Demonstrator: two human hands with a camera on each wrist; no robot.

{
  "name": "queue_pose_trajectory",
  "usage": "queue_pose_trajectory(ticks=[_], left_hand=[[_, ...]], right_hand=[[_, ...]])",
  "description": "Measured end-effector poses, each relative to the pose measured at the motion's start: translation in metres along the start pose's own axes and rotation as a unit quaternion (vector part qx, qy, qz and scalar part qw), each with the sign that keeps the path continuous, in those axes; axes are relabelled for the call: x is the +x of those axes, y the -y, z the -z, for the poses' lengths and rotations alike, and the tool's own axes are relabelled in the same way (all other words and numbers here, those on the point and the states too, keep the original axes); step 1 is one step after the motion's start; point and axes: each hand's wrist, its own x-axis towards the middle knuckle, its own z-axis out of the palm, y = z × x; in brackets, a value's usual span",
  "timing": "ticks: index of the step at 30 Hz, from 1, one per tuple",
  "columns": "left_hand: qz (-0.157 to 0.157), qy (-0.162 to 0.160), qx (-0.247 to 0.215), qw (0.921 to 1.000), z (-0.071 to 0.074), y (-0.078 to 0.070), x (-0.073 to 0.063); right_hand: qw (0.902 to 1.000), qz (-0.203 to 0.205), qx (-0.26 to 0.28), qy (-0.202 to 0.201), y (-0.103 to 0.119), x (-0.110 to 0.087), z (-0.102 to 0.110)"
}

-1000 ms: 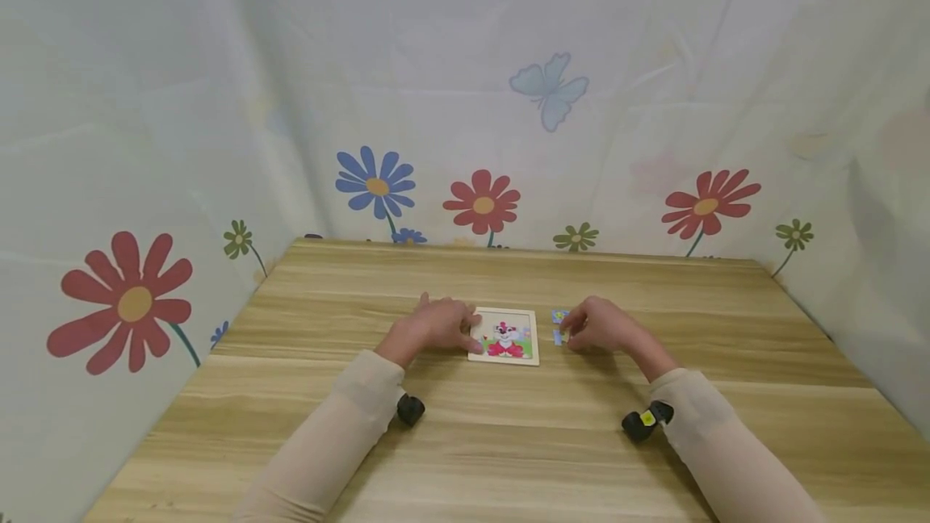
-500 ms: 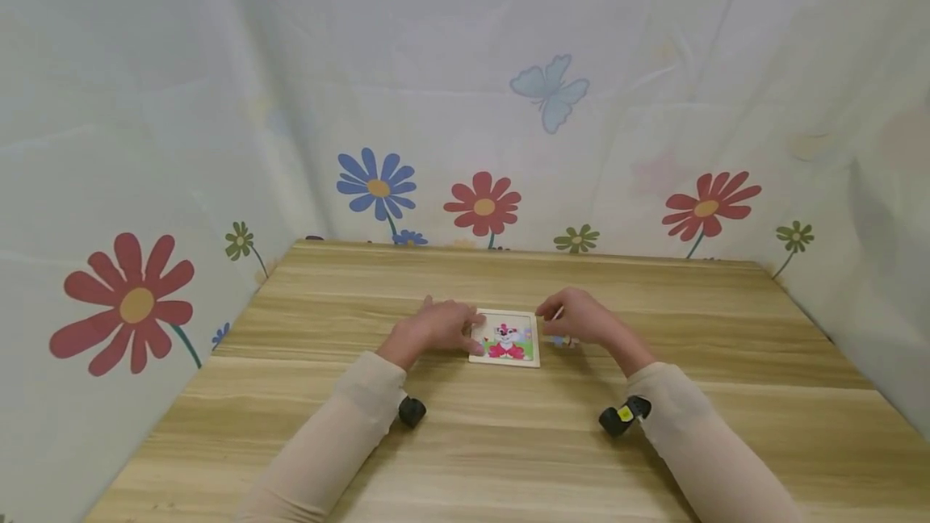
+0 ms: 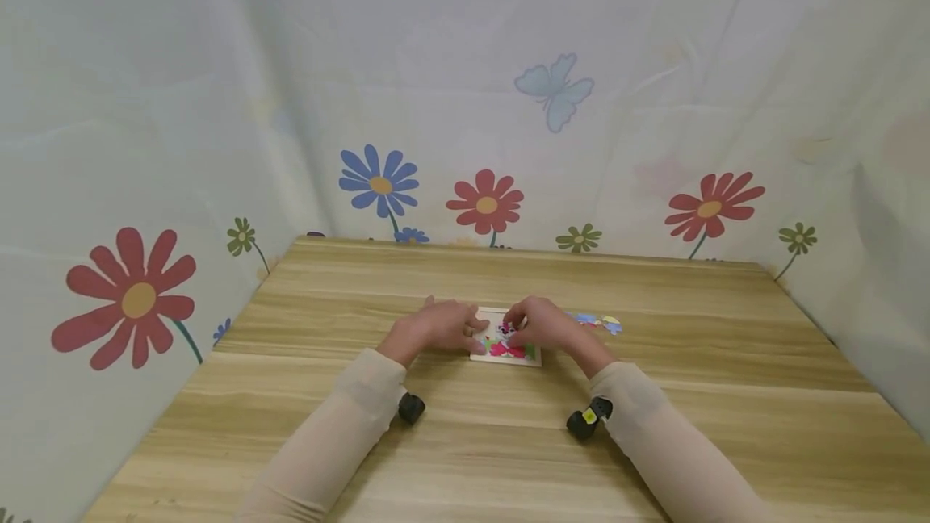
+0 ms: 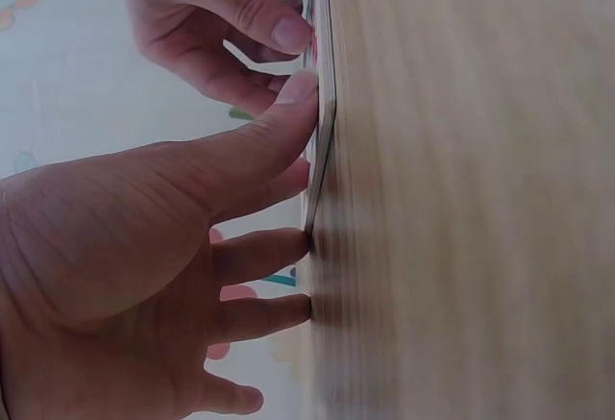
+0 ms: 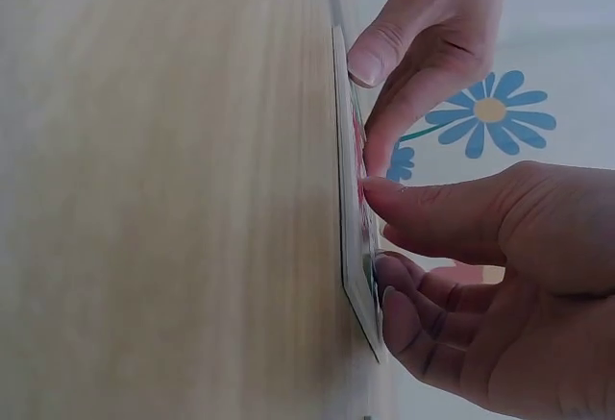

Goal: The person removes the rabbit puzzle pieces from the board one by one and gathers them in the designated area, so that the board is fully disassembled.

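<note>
A small square picture puzzle board [image 3: 508, 361] lies on the table, with a pink and white cartoon animal in its pale frame. My left hand [image 3: 439, 326] rests at the board's left side; the thumb presses the near corner, while the other fingers reach along the edge and touch the table. Over the right part of the picture is my right hand [image 3: 548, 326], fingers bent and thumb tip touching the picture surface in the right wrist view. Whether a piece sits between its fingertips is hidden. Loose puzzle pieces [image 3: 612, 327], blue and yellow, lie just beyond the right wrist.
The board sits near the middle of a wood-grain table [image 3: 465, 442]. White cloth [image 3: 407, 63] printed with flowers and butterflies hangs behind and beside it. A black wrist camera [image 3: 411, 408] is strapped at the left sleeve, and another camera [image 3: 582, 424] at the right.
My right hand has moved left from the loose pieces, by way of the board's right edge, to over the picture. More loose pieces now show behind it. The left hand has stayed in place.
</note>
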Motion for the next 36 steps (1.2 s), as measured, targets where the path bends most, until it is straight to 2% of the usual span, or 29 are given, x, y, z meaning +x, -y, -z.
queue_pose_trajectory(ticks=[14, 36], left_hand=[[0.006, 0.003, -0.006, 1.0, -0.0011, -0.0013, -0.0005], [0.008, 0.004, -0.004, 0.9999, -0.0012, -0.0002, 0.0007]], right_hand=[[0.9997, -0.023, -0.003, 0.011, -0.0014, 0.0035, -0.0031], [0.9989, -0.014, 0.027, -0.037, -0.001, 0.0002, -0.0036]])
